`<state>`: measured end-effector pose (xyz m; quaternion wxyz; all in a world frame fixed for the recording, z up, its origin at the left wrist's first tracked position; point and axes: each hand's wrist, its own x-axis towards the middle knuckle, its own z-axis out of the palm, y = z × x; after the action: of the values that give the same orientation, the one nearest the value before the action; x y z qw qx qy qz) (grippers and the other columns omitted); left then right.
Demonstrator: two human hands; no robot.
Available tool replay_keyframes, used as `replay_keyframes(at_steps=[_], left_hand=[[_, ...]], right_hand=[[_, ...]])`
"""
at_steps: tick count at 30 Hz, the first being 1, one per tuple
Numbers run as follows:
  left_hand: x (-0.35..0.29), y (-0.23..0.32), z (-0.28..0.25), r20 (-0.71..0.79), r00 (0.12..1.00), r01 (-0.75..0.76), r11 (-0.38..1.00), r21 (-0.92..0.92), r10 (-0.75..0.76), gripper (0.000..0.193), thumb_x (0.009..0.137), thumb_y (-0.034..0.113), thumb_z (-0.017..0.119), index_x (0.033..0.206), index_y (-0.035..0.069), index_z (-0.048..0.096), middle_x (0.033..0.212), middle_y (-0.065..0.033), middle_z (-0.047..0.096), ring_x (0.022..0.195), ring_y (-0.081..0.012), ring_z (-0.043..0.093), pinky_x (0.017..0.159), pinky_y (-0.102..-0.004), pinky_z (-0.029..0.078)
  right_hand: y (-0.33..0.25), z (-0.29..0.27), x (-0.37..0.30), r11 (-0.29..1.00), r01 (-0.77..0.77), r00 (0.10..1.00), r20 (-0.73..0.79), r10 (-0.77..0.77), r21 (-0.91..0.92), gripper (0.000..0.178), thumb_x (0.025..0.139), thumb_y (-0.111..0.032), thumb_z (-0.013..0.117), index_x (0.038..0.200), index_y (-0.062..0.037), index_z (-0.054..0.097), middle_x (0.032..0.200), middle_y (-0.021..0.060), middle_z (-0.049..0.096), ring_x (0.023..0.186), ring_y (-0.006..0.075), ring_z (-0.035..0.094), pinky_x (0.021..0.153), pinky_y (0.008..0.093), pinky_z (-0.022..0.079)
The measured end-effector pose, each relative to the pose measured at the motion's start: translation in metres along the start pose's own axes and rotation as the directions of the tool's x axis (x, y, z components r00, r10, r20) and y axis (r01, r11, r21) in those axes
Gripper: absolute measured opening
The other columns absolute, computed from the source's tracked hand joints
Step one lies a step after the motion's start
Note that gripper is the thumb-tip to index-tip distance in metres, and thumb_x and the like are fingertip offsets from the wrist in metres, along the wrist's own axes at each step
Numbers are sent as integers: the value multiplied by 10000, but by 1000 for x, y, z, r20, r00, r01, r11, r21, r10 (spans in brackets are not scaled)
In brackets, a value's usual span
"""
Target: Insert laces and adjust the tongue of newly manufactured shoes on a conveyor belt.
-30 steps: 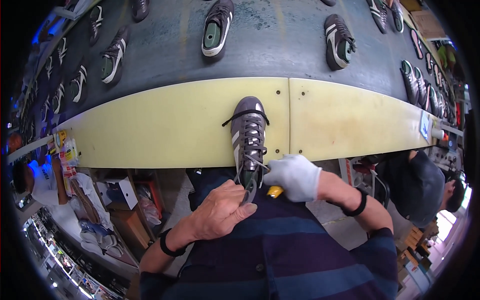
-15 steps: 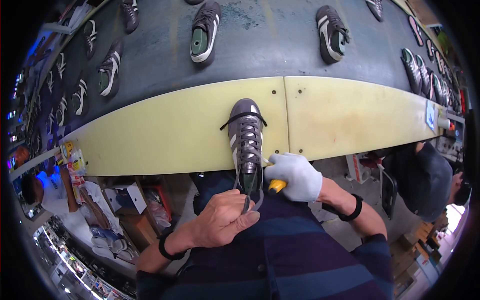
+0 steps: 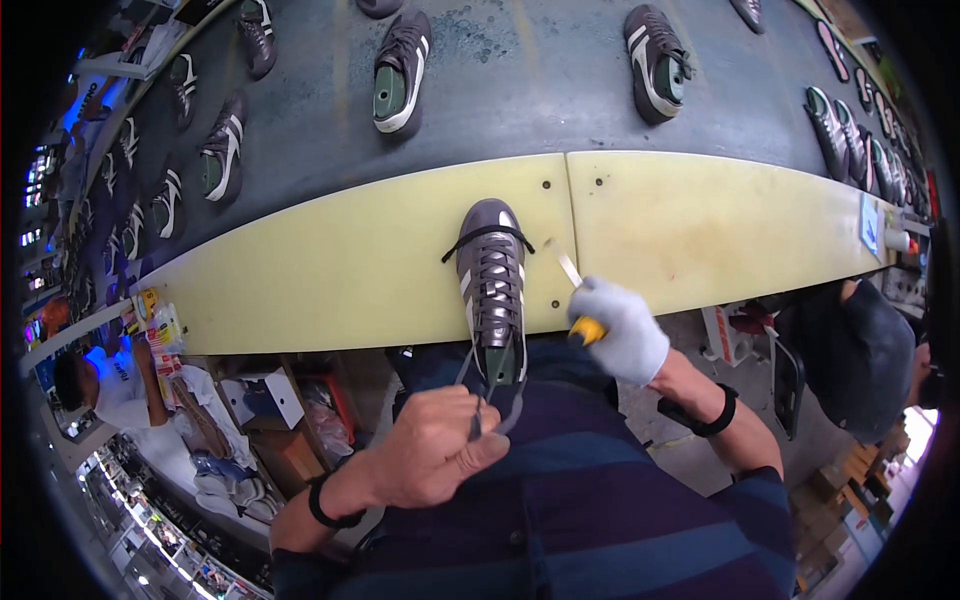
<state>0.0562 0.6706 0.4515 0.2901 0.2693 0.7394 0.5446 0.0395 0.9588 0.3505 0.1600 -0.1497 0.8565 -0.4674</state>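
A grey-brown sneaker (image 3: pixel 495 285) with pale stripes lies on the yellow worktop, toe pointing away from me; its heel end juts over the near edge. Across its toe runs a black cord (image 3: pixel 490 238). My left hand (image 3: pixel 435 447), bare, is closed on the grey shoelaces (image 3: pixel 516 410), which stretch from the sneaker's collar toward me. To the right of the sneaker, my gloved right hand (image 3: pixel 622 330) grips a yellow-handled tool (image 3: pixel 587 330). Its pale flat shaft points away and left, apart from the sneaker; its exact kind is unclear.
Beyond the yellow worktop (image 3: pixel 680 230) runs a dark conveyor belt (image 3: pixel 520 90) carrying several similar sneakers, among them one sneaker (image 3: pixel 402 75) and another sneaker (image 3: pixel 657 65). Insoles (image 3: pixel 832 50) lie at the far right. People sit at both sides. Boxes stand at lower right.
My right hand has moved right and slightly up with the tool, away from the sneaker. My left hand has drawn the laces a little closer to me. Sneakers on the belt have shifted slightly.
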Motion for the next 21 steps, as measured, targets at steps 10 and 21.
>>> replay_keyframes(at_steps=[10,21], left_hand=[[95,-32,-44,-366,930,22,991,130,27,447,1073,293,536,735,22,647,720,-114,638,744,-318,582,817,-417,438],[25,-94,-17,-135,896,427,904,8,-423,418,971,254,691,1275,-2,561,1155,-185,624,963,-301,663,925,-425,525]], right_hand=[[-26,5,31,991,67,998,-1,-67,-114,465,887,-150,731,1311,-12,599,1152,267,667,1045,432,664,910,460,542],[-39,41,51,797,-274,952,267,147,538,454,1098,-386,487,910,-13,664,748,44,665,622,179,592,619,347,495]])
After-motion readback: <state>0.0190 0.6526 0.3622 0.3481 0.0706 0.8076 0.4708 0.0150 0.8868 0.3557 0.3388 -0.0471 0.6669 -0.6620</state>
